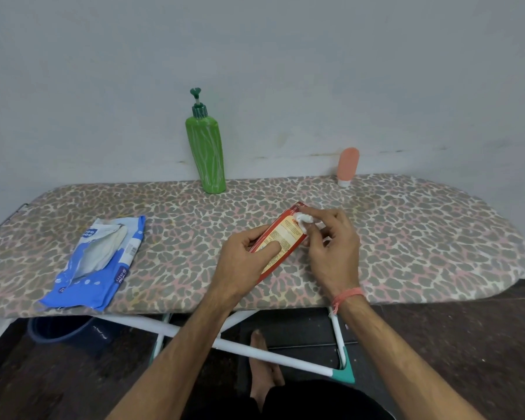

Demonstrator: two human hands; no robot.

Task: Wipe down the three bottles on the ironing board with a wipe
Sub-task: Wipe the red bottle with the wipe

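My left hand (249, 256) grips a flat red bottle (285, 234) with a yellow label, held tilted just above the ironing board (406, 237). My right hand (331, 241) pinches a small white wipe (304, 219) and presses it against the bottle's upper end. A tall green pump bottle (206, 153) stands upright at the board's far edge, left of centre. A small salmon-pink squeeze bottle (347, 166) stands cap-down at the far edge to the right.
A blue wipes pack (103, 256) lies open on the left part of the board. A pale wall rises right behind the board. Below are white board legs (255, 350), a dark blue bucket (61, 328) and my bare foot (261, 365).
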